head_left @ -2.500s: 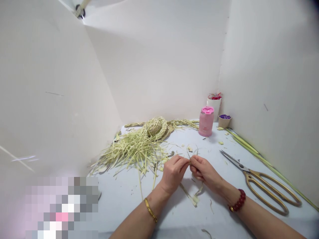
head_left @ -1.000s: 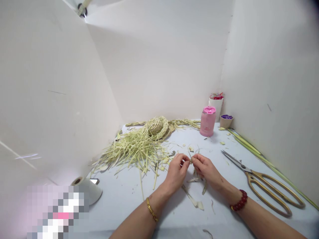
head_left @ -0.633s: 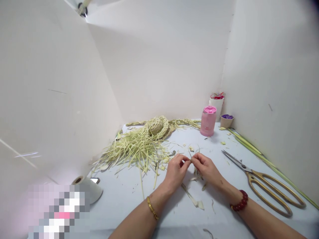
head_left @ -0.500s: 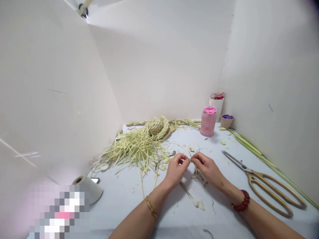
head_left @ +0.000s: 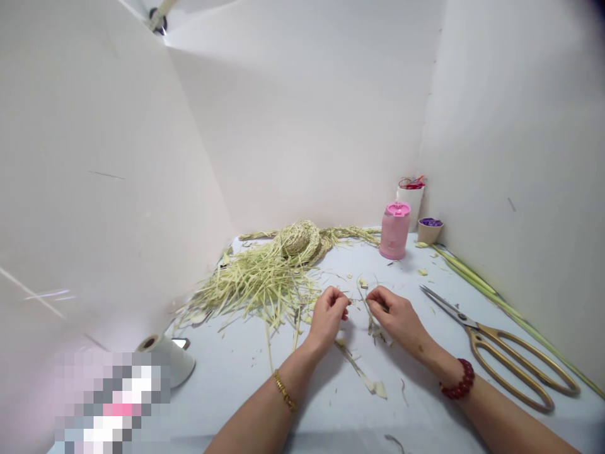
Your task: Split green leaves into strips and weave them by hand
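Note:
My left hand [head_left: 328, 316] is closed in a pinch above the middle of the table. Facing it, my right hand [head_left: 396, 317] also has thumb and fingers pressed together. A thin dry straw strand [head_left: 358, 299] spans the small gap between my fingertips, each hand pinching it. Its exact ends are hidden by my fingers. Just below my right fingertips hangs or lies a small tangle of dried fibres [head_left: 372, 326]; I cannot tell whether it joins the strand. A pale flat leaf scrap [head_left: 378, 388] lies on the table between my forearms.
Loose green straw [head_left: 255, 277] is heaped at left, against a coiled straw braid [head_left: 300, 238]. Large gold-handled scissors [head_left: 472, 325] lie at right, beside long green stalks [head_left: 477, 277]. Behind stand a pink bottle [head_left: 395, 232] and a small cup [head_left: 429, 233]. A white roll [head_left: 170, 360] is at left.
My hands have moved slightly apart from almost touching, and the thin strand now shows in the gap. My left hand has shifted a little left and turned.

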### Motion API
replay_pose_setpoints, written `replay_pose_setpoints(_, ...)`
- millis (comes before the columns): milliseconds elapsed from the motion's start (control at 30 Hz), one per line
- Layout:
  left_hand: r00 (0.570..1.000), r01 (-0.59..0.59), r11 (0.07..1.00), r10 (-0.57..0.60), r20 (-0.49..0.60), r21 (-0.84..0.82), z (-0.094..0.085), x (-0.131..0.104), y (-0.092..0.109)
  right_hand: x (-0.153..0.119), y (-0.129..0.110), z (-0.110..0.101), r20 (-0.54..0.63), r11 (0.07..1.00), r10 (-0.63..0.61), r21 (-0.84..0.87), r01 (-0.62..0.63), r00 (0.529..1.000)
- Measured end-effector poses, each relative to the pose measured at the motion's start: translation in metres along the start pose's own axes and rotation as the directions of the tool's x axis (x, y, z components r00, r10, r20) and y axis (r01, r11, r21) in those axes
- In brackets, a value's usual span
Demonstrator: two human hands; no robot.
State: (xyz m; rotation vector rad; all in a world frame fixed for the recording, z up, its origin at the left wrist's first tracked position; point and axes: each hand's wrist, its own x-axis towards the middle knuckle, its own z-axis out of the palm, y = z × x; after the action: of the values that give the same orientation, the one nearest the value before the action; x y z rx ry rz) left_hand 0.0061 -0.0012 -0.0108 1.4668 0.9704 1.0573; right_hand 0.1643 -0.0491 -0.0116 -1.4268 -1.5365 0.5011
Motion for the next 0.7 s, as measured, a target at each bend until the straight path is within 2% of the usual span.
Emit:
replay_pose_setpoints(67, 0.999, -0.021, 0.997, 0.023, -0.023, 0.073, -0.0011, 0.0001, 0.0002, 0.0001, -0.0002, -0.0003, -0.015, 1.000, -0.011, -0.013, 0.011, 1.000)
replay_pose_setpoints(167, 0.985, -0.150, 0.958, 0.165, -0.042, 0.246, -0.0031, -0.0019, 0.0028, -0.0006, 0.0010, 0.0016, -0.013, 0.998, -0.042, -0.036, 0.042, 0.999)
replay_pose_setpoints(267, 0.957, -0.283, 0.887, 0.287, 0.044, 0.364, -0.0030, -0.0054, 0.0054, -0.0021, 0.0034, 0.0052, 0.019, 0.993, -0.105, -0.054, 0.106, 0.994)
replay_pose_setpoints(367, 0.941, -0.337, 0.847, 0.293, 0.168, 0.410, -0.0007, -0.0072, 0.0052, -0.0036, 0.0064, 0.0080, 0.049, 0.979, -0.175, -0.094, 0.179, 0.983)
replay_pose_setpoints(467, 0.929, -0.364, 0.825, 0.294, 0.223, 0.433, 0.0001, -0.0060, 0.0041, -0.0034, 0.0084, 0.0071, 0.063, 0.969, -0.194, -0.140, 0.201, 0.979)
replay_pose_setpoints(700, 0.929, -0.368, 0.803, 0.340, 0.146, 0.470, -0.0036, -0.0024, 0.0028, 0.0023, 0.0054, -0.0008, 0.016, 0.972, -0.145, -0.183, 0.145, 0.989)
